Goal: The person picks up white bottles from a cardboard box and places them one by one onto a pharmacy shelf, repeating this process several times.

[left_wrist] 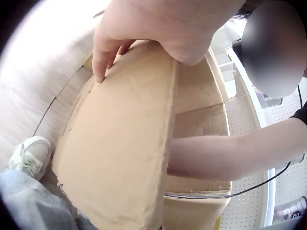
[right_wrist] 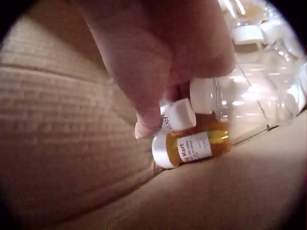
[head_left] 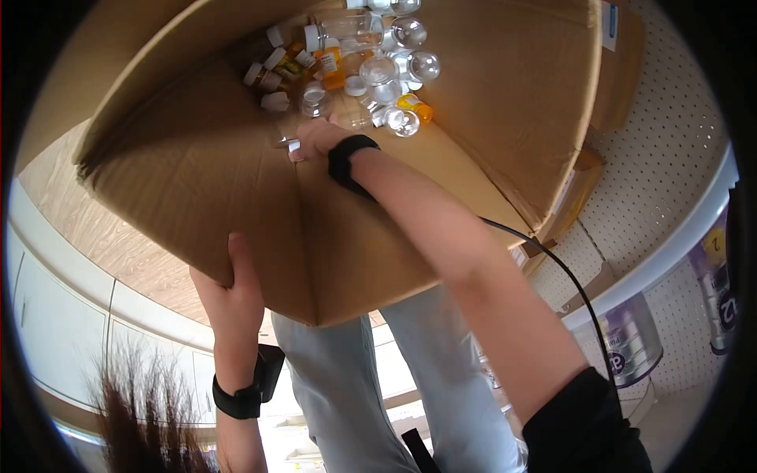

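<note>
My left hand [head_left: 236, 288] grips a side of the large cardboard box [head_left: 371, 260], thumb on the inner face. Its fingers lie against the outer face in the left wrist view. Deep inside the box, my right hand [head_left: 319, 140] pinches a small white bottle [right_wrist: 181, 115] lettered "FOCUS"; the hand hides part of it. Right below that bottle lies an amber pill bottle [right_wrist: 196, 147] with a white cap and printed label. A clear plastic jar [right_wrist: 252, 93] with a white lid lies beside them. Several more amber bottles [head_left: 331, 67] and clear jars [head_left: 378, 71] are piled farther in.
A black cable [head_left: 568, 272] runs from the box edge along the right arm. White pegboard shelving [head_left: 639, 189] with purple-labelled tins [head_left: 631, 339] stands at the right. White cabinets [head_left: 59, 303] line the left side. A shoe [left_wrist: 32, 155] stands near the box.
</note>
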Tool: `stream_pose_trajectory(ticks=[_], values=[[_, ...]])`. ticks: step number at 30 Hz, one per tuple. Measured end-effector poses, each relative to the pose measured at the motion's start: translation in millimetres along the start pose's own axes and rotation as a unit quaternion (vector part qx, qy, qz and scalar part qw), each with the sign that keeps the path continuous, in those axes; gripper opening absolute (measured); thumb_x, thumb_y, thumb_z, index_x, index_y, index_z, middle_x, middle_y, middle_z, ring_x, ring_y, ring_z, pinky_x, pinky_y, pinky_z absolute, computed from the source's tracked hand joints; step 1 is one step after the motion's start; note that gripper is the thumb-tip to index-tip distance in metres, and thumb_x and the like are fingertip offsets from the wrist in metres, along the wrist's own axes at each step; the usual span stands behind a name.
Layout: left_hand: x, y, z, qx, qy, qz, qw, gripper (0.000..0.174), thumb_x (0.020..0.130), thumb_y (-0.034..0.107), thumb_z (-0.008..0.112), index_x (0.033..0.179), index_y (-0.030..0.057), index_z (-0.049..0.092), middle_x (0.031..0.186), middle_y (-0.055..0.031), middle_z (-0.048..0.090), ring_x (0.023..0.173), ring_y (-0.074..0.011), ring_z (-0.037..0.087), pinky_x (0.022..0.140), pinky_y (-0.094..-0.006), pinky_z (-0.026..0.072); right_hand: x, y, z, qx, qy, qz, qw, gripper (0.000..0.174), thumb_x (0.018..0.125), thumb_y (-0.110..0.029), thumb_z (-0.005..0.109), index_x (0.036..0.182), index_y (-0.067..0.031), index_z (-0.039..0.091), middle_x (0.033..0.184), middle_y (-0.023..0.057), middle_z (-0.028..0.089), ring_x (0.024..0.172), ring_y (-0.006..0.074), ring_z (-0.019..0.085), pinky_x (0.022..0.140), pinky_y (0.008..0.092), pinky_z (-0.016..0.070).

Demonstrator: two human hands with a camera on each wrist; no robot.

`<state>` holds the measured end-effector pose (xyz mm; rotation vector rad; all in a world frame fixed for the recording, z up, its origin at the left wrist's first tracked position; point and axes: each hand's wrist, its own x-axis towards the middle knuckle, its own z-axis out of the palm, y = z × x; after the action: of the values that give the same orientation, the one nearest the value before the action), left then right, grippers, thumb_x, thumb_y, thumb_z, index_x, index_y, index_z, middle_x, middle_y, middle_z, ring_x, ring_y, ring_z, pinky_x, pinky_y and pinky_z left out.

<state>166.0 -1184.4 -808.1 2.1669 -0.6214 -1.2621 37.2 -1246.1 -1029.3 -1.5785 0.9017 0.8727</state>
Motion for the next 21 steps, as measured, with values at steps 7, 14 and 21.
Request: stream_pose_trajectory(ticks=[7,14,21], values=[[2.8,0.5,0.4,0.014,-0.006,0.010,1.000,0.009,0.084,0.002,0.046,0.079,-0.0043,0.050,0.070,-0.0083,0.052,0.064,-0.0146,0.048,0.060,-0.0292,0.0390,-93.4,25.6,-81.9,-0.108,0.236,0.191,0.947,0.031,0.085,-0.026,0.049,0.096,-0.0026,0.065,0.096,0.0207,0.062,0.101,0.0332,0.055,0.085,0.0398,0.0442],[3.4,-4.8,-4.8,0.050,-0.045,0.012,0.998,0.009,0.084,0.002,0.046,0.080,-0.0046,0.049,0.071,-0.0090,0.052,0.065,-0.0156,0.048,0.061,-0.0298,0.0392,-63.1,13.6,-97.4,0.315,0.362,0.087,0.873,0.044,0.091,-0.032,0.034,0.100,0.0015,0.062,0.119,0.0274,0.051,0.103,0.0395,0.053,0.087,0.0445,0.0427],[2.8,-2.3,-5.9,0.058,-0.022,0.014,0.998,0.012,0.084,0.004,0.047,0.089,-0.0057,0.052,0.084,-0.0120,0.055,0.079,-0.0193,0.052,0.072,-0.0305,0.0413,-93.4,-36.3,-91.8,0.638,0.027,-0.063,0.767,0.034,0.088,-0.023,0.042,0.104,0.0057,0.050,0.097,0.0203,0.063,0.087,0.0269,0.065,0.074,0.0346,0.0510]])
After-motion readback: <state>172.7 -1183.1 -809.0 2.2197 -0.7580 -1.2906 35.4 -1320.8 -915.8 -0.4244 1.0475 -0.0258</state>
